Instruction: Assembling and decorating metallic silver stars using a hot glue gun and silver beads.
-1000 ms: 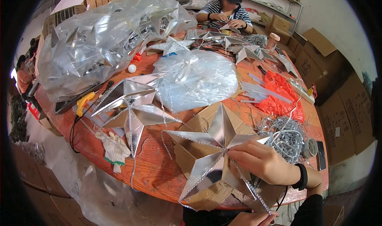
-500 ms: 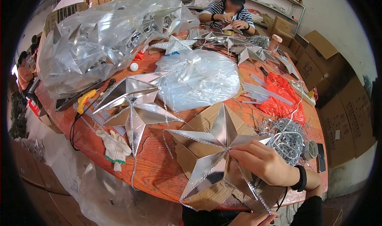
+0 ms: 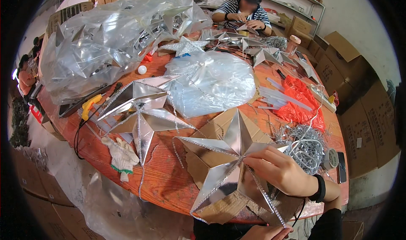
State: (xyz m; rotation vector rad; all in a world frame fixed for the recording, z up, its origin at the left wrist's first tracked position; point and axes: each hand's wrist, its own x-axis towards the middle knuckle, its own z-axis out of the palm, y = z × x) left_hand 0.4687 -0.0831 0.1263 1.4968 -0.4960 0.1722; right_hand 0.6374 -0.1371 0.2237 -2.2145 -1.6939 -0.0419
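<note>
Moved slightly leftward since half a second ago: bare left hand (image 3: 267, 232), nearest of all, thumb and finger closed in a pinch on the end of a thin silver beaded strand (image 3: 277, 215). Drawn from there along the lower right point of a mirror-silver five-pointed star (image 3: 228, 166), lying over torn brown cardboard (image 3: 230, 206) at the near side of the red wood-grain table (image 3: 165, 181). Set against the star's centre: bare right hand (image 3: 279, 172), fingers bent, tips close together; cannot tell whether pinching or only pressing. To the left, a second silver star (image 3: 146, 132) with beaded edges and a white knitted glove (image 3: 122, 155) with green cuff. To the right, a tangle of silver tinsel (image 3: 306, 149), a round tape roll (image 3: 331, 159) and a dark phone (image 3: 341, 168). Farther off, a bulging clear plastic bag (image 3: 211, 85) and a crumpled red plastic bag (image 3: 296, 98). Beyond, a large clear sack (image 3: 118, 37) of silver stars and a co-worker (image 3: 259, 15) in striped shirt and dark cap.
</note>
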